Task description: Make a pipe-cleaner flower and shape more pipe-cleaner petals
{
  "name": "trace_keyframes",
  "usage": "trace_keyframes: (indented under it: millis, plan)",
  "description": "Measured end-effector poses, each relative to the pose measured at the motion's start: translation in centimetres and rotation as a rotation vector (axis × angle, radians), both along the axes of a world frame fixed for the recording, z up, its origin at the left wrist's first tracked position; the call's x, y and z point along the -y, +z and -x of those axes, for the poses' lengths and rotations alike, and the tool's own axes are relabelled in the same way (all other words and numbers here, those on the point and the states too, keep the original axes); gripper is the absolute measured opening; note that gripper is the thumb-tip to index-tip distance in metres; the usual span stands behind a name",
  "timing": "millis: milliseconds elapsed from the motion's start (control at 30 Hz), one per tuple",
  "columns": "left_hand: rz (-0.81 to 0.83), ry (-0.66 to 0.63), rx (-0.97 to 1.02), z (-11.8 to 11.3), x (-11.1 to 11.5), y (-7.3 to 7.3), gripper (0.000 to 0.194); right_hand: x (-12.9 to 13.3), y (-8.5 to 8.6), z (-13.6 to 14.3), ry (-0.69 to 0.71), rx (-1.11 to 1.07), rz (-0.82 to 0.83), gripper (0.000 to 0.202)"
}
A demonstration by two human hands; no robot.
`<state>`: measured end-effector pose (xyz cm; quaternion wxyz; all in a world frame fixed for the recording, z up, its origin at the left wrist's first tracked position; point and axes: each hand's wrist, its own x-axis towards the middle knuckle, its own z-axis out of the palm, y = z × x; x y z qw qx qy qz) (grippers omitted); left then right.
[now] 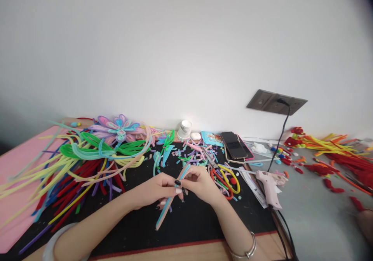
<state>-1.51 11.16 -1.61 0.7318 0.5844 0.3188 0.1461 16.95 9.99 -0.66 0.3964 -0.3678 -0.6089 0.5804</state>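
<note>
Nearer the wearer than the paper cup (184,132), above the black mat (131,230), the left hand (154,191) and right hand (201,181) both pinch a slim bundle of pipe cleaners (163,215), blue and peach lying side by side, slanting with its lower end toward the wearer. Fingers cover its middle, so the number of stems cannot be told; several fingertips are tucked behind.

Just right of the cup, clippings (194,158) partly bury a metal tool (209,156) — perhaps scissors, hard to make out. Farther right of it, a phone (233,145) hides most of a pink-edged device beneath. Well right of the cup, another person's hand or arm (365,222) is cut off — which part is unclear. Left of the cup, heaped stems (87,175) overlap beyond counting.
</note>
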Motion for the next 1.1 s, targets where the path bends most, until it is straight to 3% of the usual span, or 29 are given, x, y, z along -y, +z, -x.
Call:
trace_keyframes:
  millis: [267,567,833,1100]
  plan:
    - [0.046,0.053,0.021,-0.3,0.1,0.0,0.025,0.1,-0.3,0.3,-0.019,0.144,-0.123,0.011]
    - [0.002,0.065,0.035,-0.4,0.0,-0.4,0.032,0.4,0.8,0.4,-0.097,0.145,-0.075,0.01]
    - [-0.035,0.235,0.027,-0.6,-0.4,-0.4,0.031,0.2,0.4,0.5,-0.193,0.136,-0.128,0.004]
    - [-0.209,0.394,-0.013,-0.3,-0.7,-0.2,0.03,0.3,0.9,0.3,-0.207,0.217,-0.252,0.017]
